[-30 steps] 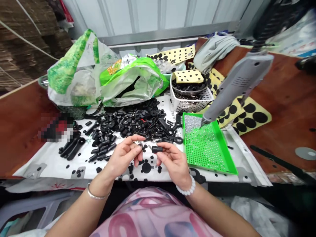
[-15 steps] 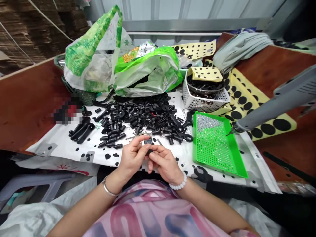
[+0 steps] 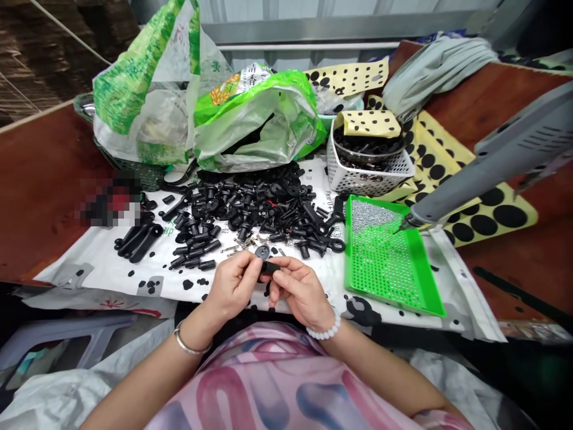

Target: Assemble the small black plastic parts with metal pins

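Observation:
Between my hands, above the front of the cloth-covered table, is a short black plastic cylinder (image 3: 269, 268). My left hand (image 3: 233, 285) pinches its left end between thumb and fingers. My right hand (image 3: 303, 291) is closed on the other end with thumb and forefinger, the lower fingers curled beneath. Just beyond my left fingertips shows a grey round disc (image 3: 262, 252); whether it is touched I cannot tell. Small metal strips (image 3: 244, 243) lie behind it. Farther back spreads a heap of loose black plastic parts (image 3: 242, 200).
A green perforated tray (image 3: 389, 280) with small silvery pieces stands right, under a grey power screwdriver (image 3: 474, 173). Behind are a white basket (image 3: 364, 173), yellow sheets of black dots (image 3: 461, 221) and plastic bags (image 3: 264, 137). Black handles (image 3: 139, 242) lie left.
The black cylinder now shows more fully between my fingertips. My left forefinger, raised before, has come down onto it. The whole view has shifted slightly.

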Tool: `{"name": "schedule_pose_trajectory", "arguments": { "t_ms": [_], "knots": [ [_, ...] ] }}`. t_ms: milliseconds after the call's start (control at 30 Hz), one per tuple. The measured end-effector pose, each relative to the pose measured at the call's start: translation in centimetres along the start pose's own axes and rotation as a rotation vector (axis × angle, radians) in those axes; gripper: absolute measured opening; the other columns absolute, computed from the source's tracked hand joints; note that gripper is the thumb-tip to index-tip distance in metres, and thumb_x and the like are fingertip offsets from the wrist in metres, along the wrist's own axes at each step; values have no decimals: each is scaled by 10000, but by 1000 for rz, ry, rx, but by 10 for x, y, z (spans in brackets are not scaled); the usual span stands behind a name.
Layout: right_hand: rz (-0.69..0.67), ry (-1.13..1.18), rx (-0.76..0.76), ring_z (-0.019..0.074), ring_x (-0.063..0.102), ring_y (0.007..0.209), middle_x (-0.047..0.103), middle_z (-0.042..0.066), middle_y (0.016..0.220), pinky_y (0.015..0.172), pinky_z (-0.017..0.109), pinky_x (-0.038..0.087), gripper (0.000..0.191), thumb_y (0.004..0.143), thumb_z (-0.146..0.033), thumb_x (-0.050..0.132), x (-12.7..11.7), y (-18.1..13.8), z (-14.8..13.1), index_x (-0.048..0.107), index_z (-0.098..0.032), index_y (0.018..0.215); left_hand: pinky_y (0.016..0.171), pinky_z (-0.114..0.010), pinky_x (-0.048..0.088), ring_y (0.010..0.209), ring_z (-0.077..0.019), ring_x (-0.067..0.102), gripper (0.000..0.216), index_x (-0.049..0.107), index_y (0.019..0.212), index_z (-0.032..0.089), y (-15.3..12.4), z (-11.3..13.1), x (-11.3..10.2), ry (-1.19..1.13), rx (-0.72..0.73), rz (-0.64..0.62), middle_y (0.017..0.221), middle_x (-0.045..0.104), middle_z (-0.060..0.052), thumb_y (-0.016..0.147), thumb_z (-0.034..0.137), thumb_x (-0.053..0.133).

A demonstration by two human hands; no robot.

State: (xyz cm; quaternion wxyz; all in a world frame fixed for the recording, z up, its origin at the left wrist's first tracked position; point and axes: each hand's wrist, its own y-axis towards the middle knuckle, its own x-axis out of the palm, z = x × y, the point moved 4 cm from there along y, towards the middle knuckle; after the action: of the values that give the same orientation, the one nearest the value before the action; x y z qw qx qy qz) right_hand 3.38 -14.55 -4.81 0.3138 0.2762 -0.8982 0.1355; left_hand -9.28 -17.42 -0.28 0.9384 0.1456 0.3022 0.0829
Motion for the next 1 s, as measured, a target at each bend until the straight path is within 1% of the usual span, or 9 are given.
{"name": "schedule_pose_trajectory", "arguments": {
  "t_ms": [133, 233, 333, 400, 500, 600, 667, 833, 1000],
  "knots": [
    [15, -359, -164, 93, 599, 485, 634, -18, 625, 502, 226, 526, 229, 774, -266, 646, -4, -6, -10, 597, -165, 974, 495, -218, 301, 499, -87, 358, 318, 400, 588, 182, 3, 2, 4, 38, -13, -32, 533, 375, 39, 885, 297, 397],
    [15, -787, -472, 146, 653, 674, 675, 43, 776, 643, 292, 561, 206, 809, -214, 598, -4, -13, -26, 606, -178, 1012, 466, -219, 270, 482, -85, 312, 364, 330, 567, 190, 1, -3, 9, -44, -139, -20, 515, 318, 49, 885, 358, 383],
    [-118, -1116, -780, 200, 644, 911, 677, 106, 983, 793, 355, 549, 236, 838, -151, 536, 1, -18, -34, 597, -182, 1064, 445, -218, 254, 465, -82, 293, 385, 333, 576, 193, -4, -10, 18, -203, -290, -15, 502, 309, 55, 873, 429, 394],
    [-190, -1241, -877, 206, 638, 951, 673, 121, 1013, 795, 359, 555, 270, 853, -123, 494, 1, -19, -35, 577, -171, 1106, 435, -217, 245, 450, -79, 276, 393, 338, 583, 195, -7, -14, 24, -306, -364, -17, 490, 287, 63, 859, 465, 415],
    [-230, -1320, -928, 205, 646, 937, 675, 128, 1007, 776, 351, 566, 286, 859, -111, 478, 2, -19, -35, 563, -162, 1128, 428, -218, 238, 439, -75, 262, 406, 330, 580, 196, -11, -15, 28, -372, -405, -7, 481, 262, 68, 852, 484, 422],
    [-166, -1233, -885, 193, 652, 902, 683, 108, 972, 772, 332, 563, 280, 850, -126, 523, 1, -21, -35, 560, -176, 1123, 439, -222, 248, 454, -79, 277, 396, 322, 577, 196, -15, -11, 26, -312, -361, 23, 496, 289, 60, 880, 445, 378],
    [-94, -1140, -801, 181, 659, 843, 685, 92, 948, 742, 315, 562, 261, 836, -152, 564, -1, -22, -32, 574, -187, 1095, 456, -226, 259, 474, -84, 291, 373, 313, 582, 196, -18, -8, 23, -218, -284, 53, 516, 305, 54, 901, 386, 350],
    [16, -797, -449, 130, 641, 586, 660, 26, 723, 586, 269, 549, 221, 811, -212, 606, -7, -24, -14, 605, -185, 1030, 509, -245, 293, 511, -98, 342, 287, 335, 611, 199, -23, 0, 18, 58, 38, 105, 559, 344, 40, 895, 227, 357],
    [24, -368, -130, 104, 621, 490, 635, -26, 560, 531, 223, 523, 206, 774, -245, 648, -5, -23, -1, 610, -171, 962, 530, -258, 332, 540, -120, 400, 206, 425, 669, 191, -26, 3, 11, 190, 330, 135, 583, 426, 11, 859, 136, 368]
  ]
}}
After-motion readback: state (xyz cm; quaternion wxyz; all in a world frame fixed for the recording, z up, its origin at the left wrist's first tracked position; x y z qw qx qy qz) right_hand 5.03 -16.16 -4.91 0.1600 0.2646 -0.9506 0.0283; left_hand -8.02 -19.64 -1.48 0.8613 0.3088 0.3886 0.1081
